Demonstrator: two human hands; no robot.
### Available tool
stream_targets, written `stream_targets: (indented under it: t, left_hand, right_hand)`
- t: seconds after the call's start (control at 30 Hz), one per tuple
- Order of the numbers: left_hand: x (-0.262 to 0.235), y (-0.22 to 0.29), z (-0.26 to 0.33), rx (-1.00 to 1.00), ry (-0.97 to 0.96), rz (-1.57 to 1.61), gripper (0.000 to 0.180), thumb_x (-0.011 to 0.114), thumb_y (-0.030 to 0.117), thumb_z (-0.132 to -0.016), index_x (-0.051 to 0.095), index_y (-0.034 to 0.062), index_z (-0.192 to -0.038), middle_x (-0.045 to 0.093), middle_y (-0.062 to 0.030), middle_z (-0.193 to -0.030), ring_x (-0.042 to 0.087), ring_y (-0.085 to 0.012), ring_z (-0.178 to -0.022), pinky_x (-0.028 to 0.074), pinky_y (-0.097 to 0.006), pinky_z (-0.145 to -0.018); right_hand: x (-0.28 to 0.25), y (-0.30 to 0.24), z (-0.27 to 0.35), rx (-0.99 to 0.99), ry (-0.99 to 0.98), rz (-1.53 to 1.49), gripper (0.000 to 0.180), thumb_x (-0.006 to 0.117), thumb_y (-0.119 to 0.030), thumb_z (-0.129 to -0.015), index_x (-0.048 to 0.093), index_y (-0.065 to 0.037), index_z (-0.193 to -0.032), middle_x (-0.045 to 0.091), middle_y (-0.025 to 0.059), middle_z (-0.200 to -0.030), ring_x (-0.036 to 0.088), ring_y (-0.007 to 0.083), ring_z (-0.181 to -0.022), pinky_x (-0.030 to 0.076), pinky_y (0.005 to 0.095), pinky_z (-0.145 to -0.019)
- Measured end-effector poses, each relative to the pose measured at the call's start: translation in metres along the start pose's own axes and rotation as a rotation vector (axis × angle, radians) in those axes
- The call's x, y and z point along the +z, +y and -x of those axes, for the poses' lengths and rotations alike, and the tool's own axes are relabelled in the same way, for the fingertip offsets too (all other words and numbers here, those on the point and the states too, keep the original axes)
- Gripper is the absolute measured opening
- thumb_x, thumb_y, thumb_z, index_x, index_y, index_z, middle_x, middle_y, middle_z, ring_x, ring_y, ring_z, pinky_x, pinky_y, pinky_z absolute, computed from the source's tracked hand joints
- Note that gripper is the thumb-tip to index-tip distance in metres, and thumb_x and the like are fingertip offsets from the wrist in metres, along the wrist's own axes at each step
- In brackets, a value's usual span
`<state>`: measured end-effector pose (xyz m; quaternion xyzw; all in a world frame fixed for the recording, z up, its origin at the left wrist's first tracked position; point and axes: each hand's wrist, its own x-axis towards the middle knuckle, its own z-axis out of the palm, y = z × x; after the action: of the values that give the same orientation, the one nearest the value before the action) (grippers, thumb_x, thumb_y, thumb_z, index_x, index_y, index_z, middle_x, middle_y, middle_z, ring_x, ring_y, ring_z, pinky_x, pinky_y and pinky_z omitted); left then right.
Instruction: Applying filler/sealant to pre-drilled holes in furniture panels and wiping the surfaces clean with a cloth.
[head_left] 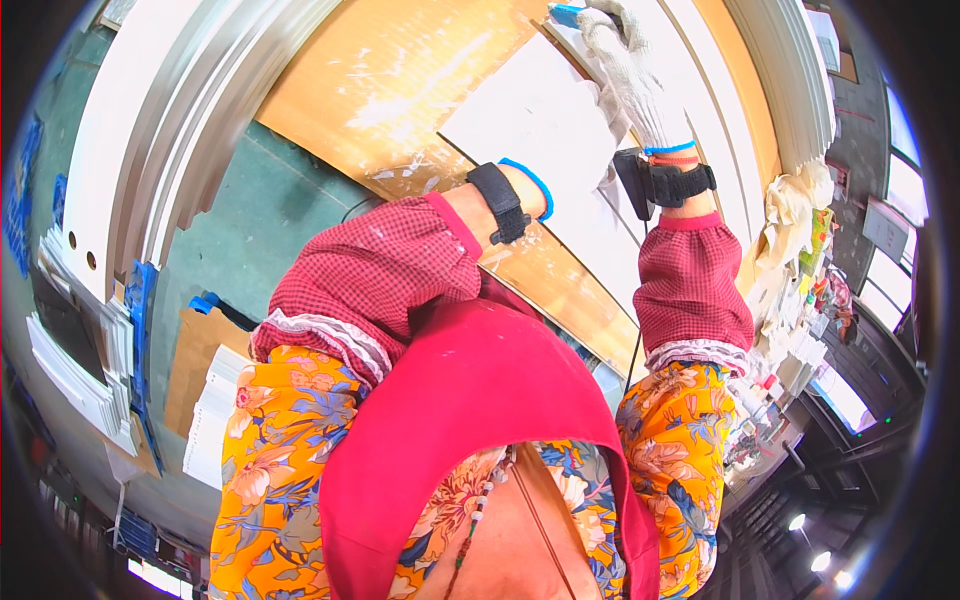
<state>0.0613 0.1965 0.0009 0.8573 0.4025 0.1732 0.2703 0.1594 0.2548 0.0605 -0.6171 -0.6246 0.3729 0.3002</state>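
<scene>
My right hand [640,90], in a white knit glove with a blue cuff, reaches to the far edge of the work surface. Its fingers curl round a small blue-ended thing [567,15], whose kind I cannot make out. My left forearm bends inward over the table, and the blue glove cuff [530,185] shows at its wrist. Beyond that cuff the left hand's fingers blend into the bright white sheet [525,105], so their pose is unclear. That white sheet lies flat on a tan board [400,80] scuffed with white marks.
Stacked long white profiles [190,110] curve along the left, and more white strips [790,70] run along the right. White panels with blue edging [100,360] stand at lower left. Crumpled cream cloth or paper [795,205] and assorted clutter line the right side. A thin black cable [634,360] hangs by my right arm.
</scene>
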Motion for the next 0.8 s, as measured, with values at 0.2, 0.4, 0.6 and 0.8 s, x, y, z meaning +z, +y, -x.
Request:
stream_targets:
  t: [0.2, 0.4, 0.6, 0.8]
  left_hand:
    - [0.016, -0.009, 0.01, 0.047, 0.135, 0.013, 0.033, 0.058, 0.021, -0.081, 0.064, 0.0011, -0.106, 0.06, -0.0239, -0.107, 0.057, -0.0371, -0.103, 0.046, -0.048, -0.085]
    - [0.018, -0.008, 0.007, 0.075, 0.267, -0.05, 0.038, 0.056, 0.018, -0.081, 0.059, 0.0, -0.114, 0.059, -0.0228, -0.109, 0.058, -0.0366, -0.101, 0.046, -0.047, -0.085]
    - [0.004, -0.005, 0.012, 0.057, 0.096, -0.012, 0.04, 0.058, 0.019, -0.078, 0.06, -0.0001, -0.113, 0.059, -0.0229, -0.111, 0.054, -0.0367, -0.107, 0.044, -0.048, -0.089]
    - [0.017, -0.008, 0.008, 0.115, 0.206, 0.019, 0.039, 0.06, 0.022, -0.077, 0.063, 0.0009, -0.109, 0.06, -0.0205, -0.112, 0.051, -0.0373, -0.113, 0.039, -0.051, -0.096]
  right_hand:
    - [0.01, -0.01, -0.009, -0.239, -0.035, 0.36, 0.027, 0.053, -0.012, -0.094, 0.052, -0.003, -0.119, 0.06, 0.0046, -0.091, 0.058, 0.0151, -0.089, 0.047, 0.0289, -0.082]
    - [0.011, -0.009, -0.007, -0.154, -0.063, 0.05, 0.026, 0.055, -0.014, -0.093, 0.054, -0.003, -0.116, 0.059, 0.0059, -0.092, 0.057, 0.0145, -0.088, 0.047, 0.0283, -0.079]
    - [0.01, -0.011, -0.006, -0.043, -0.032, 0.232, 0.029, 0.054, -0.017, -0.094, 0.052, -0.004, -0.12, 0.058, 0.005, -0.097, 0.056, 0.0139, -0.087, 0.048, 0.0273, -0.077]
    - [0.009, -0.012, -0.009, 0.112, -0.051, -0.029, 0.029, 0.053, -0.019, -0.095, 0.052, -0.003, -0.119, 0.058, 0.0049, -0.097, 0.056, 0.0138, -0.087, 0.048, 0.0267, -0.075]
